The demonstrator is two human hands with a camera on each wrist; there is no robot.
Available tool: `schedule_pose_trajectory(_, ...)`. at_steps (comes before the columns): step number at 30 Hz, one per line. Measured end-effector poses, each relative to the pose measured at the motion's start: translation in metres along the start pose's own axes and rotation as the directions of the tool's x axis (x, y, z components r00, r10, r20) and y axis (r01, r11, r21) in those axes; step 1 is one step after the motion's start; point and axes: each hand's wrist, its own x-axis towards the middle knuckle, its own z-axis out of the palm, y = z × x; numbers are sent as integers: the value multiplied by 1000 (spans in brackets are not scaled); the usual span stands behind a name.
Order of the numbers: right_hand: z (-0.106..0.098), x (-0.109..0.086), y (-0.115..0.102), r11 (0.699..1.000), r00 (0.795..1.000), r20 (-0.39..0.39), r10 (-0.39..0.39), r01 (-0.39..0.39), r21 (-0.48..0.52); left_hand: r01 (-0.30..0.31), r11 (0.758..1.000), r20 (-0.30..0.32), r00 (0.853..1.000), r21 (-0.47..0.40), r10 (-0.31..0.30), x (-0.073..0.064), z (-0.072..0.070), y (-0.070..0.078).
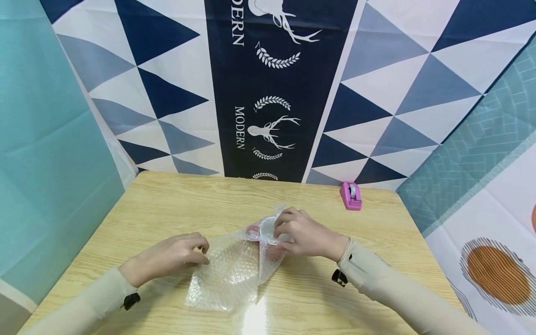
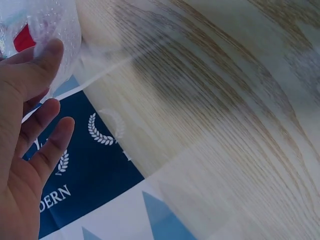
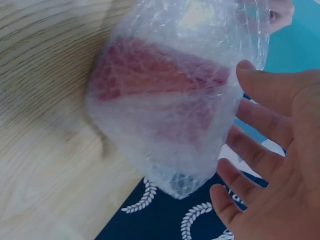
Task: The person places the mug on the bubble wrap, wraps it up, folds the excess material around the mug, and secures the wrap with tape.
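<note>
A sheet of clear bubble wrap (image 1: pixel 230 277) lies on the table, its right part folded around a red and white object (image 1: pixel 270 229). The object's exact kind is blurred by the wrap. My right hand (image 1: pixel 303 232) holds the wrapped end. In the right wrist view, its thumb touches the wrap's edge and the index fingertip goes behind the wrap (image 3: pixel 165 115); the other fingers spread alongside. At the sheet's upper left corner is my left hand (image 1: pixel 173 256), fingers bent loosely and thumb apart from them. The left wrist view shows nothing gripped in that hand (image 2: pixel 25 115).
A pink tape dispenser (image 1: pixel 351 195) stands near the back right edge of the wooden table (image 1: pixel 167 200). Patterned cloth (image 1: pixel 176 93) hangs behind the table, with more cloth at both sides.
</note>
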Motion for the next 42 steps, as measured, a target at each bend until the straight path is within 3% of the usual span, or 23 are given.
schedule_pose_trajectory(6,0,-8,6,997,998,9,67,-67,49,21,1000,22,1000,11,-21,2,0,2)
schedule_pose_trajectory(15,-3,-7,13,988,994,57,95,-101,116,-87,996,-127,988,-1,86,20,5,9)
schedule_pose_trajectory(22,-3,-4,14,996,998,55,21,-26,82,-82,995,-155,985,-55,73,37,2,14)
schedule_pose_trajectory(28,-3,-3,15,997,999,33,-20,18,72,-80,994,-210,976,-67,65,57,0,11)
schedule_pose_trajectory(35,-3,1,15,997,999,37,-17,15,71,-88,994,-306,950,-63,64,86,4,6)
schedule_pose_trajectory(42,-4,3,13,998,998,61,-11,8,57,-38,999,-368,929,-21,28,115,9,0)
